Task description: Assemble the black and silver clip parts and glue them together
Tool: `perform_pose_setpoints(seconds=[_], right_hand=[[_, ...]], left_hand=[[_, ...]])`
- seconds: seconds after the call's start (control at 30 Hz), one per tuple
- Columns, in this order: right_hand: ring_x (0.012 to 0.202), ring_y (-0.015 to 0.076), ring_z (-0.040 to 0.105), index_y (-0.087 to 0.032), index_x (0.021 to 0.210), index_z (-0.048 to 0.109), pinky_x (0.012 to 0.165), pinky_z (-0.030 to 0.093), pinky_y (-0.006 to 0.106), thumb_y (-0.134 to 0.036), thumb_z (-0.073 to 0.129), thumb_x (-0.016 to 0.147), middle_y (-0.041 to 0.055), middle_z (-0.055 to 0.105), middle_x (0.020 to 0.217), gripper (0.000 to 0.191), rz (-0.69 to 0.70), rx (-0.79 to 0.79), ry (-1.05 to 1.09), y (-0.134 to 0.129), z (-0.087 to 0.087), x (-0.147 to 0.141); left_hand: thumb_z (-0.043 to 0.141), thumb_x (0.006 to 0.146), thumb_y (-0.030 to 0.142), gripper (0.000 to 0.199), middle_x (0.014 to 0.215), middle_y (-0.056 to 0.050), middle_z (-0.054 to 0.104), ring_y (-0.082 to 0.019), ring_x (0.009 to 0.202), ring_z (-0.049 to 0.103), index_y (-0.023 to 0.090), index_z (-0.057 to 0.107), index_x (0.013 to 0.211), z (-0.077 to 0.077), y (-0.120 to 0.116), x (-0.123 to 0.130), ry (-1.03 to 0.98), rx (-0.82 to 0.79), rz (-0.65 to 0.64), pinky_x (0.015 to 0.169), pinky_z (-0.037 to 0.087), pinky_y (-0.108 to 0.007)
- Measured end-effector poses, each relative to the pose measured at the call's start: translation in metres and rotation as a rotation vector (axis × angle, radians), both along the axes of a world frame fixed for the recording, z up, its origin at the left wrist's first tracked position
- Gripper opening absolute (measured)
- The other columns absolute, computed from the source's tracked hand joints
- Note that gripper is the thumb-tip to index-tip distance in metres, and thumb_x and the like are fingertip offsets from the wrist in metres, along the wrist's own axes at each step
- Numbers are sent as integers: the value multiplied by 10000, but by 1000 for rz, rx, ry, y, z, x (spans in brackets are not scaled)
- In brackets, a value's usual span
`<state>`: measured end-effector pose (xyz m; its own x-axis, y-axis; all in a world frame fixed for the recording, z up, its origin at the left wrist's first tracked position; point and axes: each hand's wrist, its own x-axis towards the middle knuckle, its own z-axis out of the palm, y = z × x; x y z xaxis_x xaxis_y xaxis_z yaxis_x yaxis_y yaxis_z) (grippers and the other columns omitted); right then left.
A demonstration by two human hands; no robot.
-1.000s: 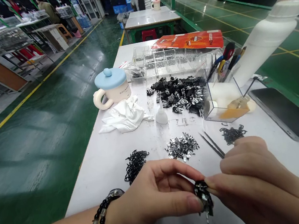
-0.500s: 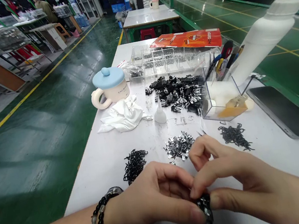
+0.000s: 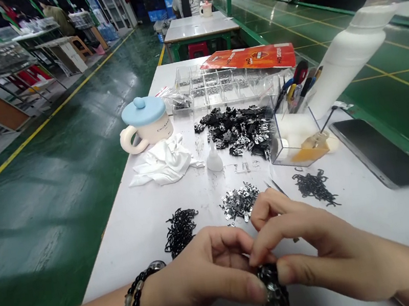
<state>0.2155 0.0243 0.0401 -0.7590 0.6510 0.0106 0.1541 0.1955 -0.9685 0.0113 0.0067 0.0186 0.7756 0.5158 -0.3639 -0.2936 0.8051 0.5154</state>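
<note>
Near the bottom edge, a small black-and-silver metal part (image 3: pixel 274 294) is pinched between the thumb and fingers of my left hand (image 3: pixel 204 277). My right hand (image 3: pixel 320 248) has its thumb and index finger closed at the upper end of the same part. Fingers cover much of it, so its full shape is hidden. Thin metal tips, like tweezers (image 3: pixel 277 186), show just behind my right fingers; whether that hand holds them I cannot tell. Beyond the hands lie a pile of small silver pieces (image 3: pixel 240 201), black curved pieces (image 3: pixel 180 231) on the left and thinner black ones (image 3: pixel 315 187) on the right.
A heap of black-and-metal parts (image 3: pixel 239 129) lies farther back, before a clear compartment box (image 3: pixel 215 97). A lidded mug (image 3: pixel 147 123), white cloth (image 3: pixel 165 162) and small squeeze bottle (image 3: pixel 214 161) stand left. Clear holder (image 3: pixel 299 151), white bottle (image 3: pixel 355 54) and phone (image 3: pixel 383 151) are right.
The view has shifted slightly, moving the table items a little left in the picture. Both hands stay closed on the part, which now appears turned and shows more of its metal face.
</note>
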Motion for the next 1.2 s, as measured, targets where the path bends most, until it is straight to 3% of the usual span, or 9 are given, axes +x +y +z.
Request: perform_pose_setpoints(seconds=[0.07, 0.13, 0.2, 0.27, 0.37, 0.5, 0.83, 1.07, 1.2], right_hand=[[937, 137, 513, -356, 1199, 506, 808, 446, 257, -384, 565, 859, 7, 522, 971, 346, -5, 88, -51, 2, 7, 12], [951, 160, 540, -333, 1251, 451, 777, 453, 254, -398, 557, 860, 18, 569, 1000, 410, -159, 275, -120, 7, 17, 32], [928, 174, 552, -288, 1090, 541, 748, 439, 265, -342, 556, 863, 26, 592, 952, 233, -412, 523, -208, 13, 23, 57], [864, 178, 549, -254, 902, 576, 709, 421, 288, -297, 559, 852, 33, 589, 910, 68, -430, 699, -398, 20, 20, 81], [803, 193, 537, -241, 833, 586, 697, 401, 334, -288, 499, 861, 45, 579, 856, 103, -285, 676, -674, 23, -3, 108], [846, 208, 530, -238, 831, 580, 755, 388, 378, -315, 481, 870, 41, 567, 888, 132, -279, 519, -814, 15, -37, 122], [748, 183, 504, -203, 766, 523, 718, 397, 350, -238, 395, 888, 46, 535, 802, 180, -303, 529, -852, 7, -46, 117], [746, 120, 569, -236, 936, 505, 592, 460, 197, -198, 481, 874, 12, 595, 871, 77, -515, 746, -459, -10, -6, 84], [836, 111, 588, -248, 950, 531, 721, 491, 192, -92, 524, 835, -8, 608, 900, 194, -347, 641, -203, -14, 13, 41]], left_hand=[[773, 660, 174, 249, 830, -72, 694, -154, 728, 680, 105, 660, 871, 0, 0, 2, -40, -4, 23, 667, 535, -220], [758, 685, 188, 251, 891, -100, 693, -166, 732, 684, 100, 654, 896, 0, -1, 2, -57, -6, 49, 677, 539, -241], [761, 683, 191, 253, 917, -107, 690, -174, 735, 687, 105, 654, 896, 1, 0, 2, -58, -6, 79, 682, 539, -246], [763, 683, 198, 251, 899, -100, 690, -173, 724, 687, 106, 659, 893, 2, 1, 1, -61, -6, 91, 673, 536, -236], [758, 691, 206, 241, 913, -90, 684, -168, 725, 683, 114, 667, 895, 3, 4, 0, -56, 3, 94, 674, 533, -232], [754, 699, 217, 245, 933, -86, 679, -151, 731, 676, 119, 673, 908, 4, 6, 0, -7, 51, 65, 685, 526, -216], [767, 681, 202, 236, 912, -81, 693, -159, 741, 682, 117, 674, 880, 3, 6, 2, 31, 87, 93, 708, 545, -239], [730, 695, 150, 192, 914, -103, 680, -164, 739, 667, 90, 650, 859, 4, 8, 3, 135, 43, 226, 681, 537, -237], [693, 728, 130, 177, 913, -97, 674, -153, 759, 658, 88, 624, 886, 4, 9, 5, 192, 22, 259, 721, 530, -251]])
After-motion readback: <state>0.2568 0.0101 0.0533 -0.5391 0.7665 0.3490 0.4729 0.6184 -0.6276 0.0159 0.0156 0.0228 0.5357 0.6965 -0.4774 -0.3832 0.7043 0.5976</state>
